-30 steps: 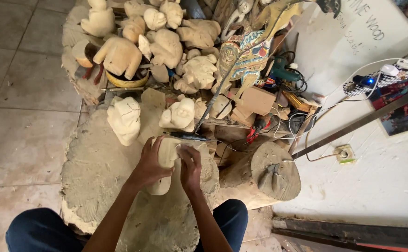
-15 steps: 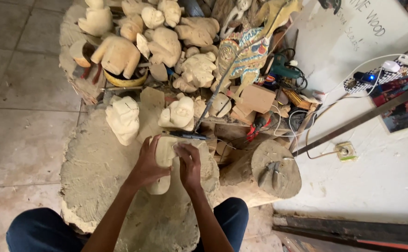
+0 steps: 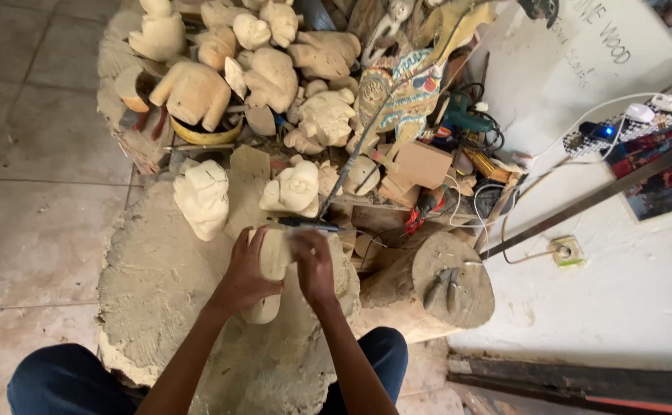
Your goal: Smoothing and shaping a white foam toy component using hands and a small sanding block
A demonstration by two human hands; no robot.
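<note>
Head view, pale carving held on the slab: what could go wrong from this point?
1. The left hand grips the pale wood carving right beside the right hand, which seems to work a dark tool; a slip could catch the left fingers.
2. Unfinished figures stand close behind the hands on the rough slab; a slip or a knock might topple them.

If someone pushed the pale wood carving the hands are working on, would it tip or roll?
The pale wood carving looks solid and stiff. It lies on the rough stump, so it probably grips rather than slides. Its rounded, elongated shape might rock sideways once the left hand lets go.
</note>
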